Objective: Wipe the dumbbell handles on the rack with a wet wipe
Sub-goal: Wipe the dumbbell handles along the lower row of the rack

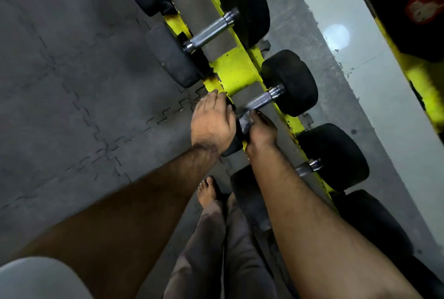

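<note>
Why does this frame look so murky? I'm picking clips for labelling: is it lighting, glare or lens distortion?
Head view: dim overall, the floor mat nearly flat grey; one round bright glare spot on the pale surface beyond the rack; wide-angle bending tilts the rack diagonally; the wipe between left hand and right hand is slightly soft.

No lettering is legible; the red mark (419, 11) top right is blurred.
</note>
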